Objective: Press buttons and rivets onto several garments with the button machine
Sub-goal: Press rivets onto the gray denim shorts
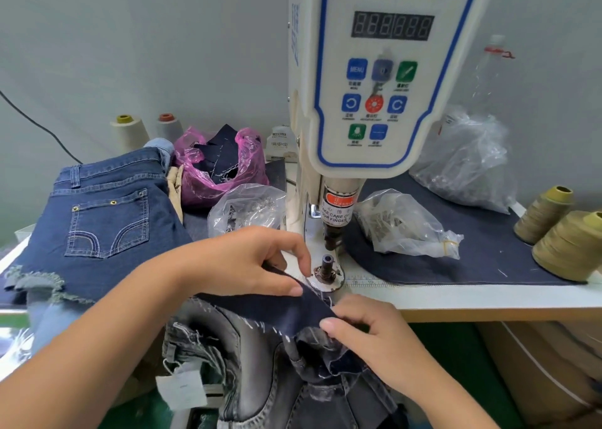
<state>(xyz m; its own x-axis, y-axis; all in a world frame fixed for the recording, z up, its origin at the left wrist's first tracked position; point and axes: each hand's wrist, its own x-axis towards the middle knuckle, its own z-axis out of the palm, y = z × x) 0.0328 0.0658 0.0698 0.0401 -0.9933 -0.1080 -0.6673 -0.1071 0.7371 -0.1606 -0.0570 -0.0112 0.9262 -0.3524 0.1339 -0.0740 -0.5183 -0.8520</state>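
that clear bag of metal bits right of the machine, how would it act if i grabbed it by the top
The clear bag would probably sag and shift, since its thin film is crumpled and slumped on the dark cloth. It is likely heavy for its size: small metal parts fill its lower part. A rubber band seems to tie the neck, so spilling looks unlikely.

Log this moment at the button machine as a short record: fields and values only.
machine: servo button machine, display unlit, punch raised above the lower die
workpiece: dark denim piece, stretched in front of the die, not yet under the punch
left hand: pinches the denim's far edge beside the die
right hand: pinches the denim's near edge
beneath: grey washed garment hanging off the table edge
left side: blue denim shorts, back pocket up
supplies: clear bags of metal parts either side of the machine
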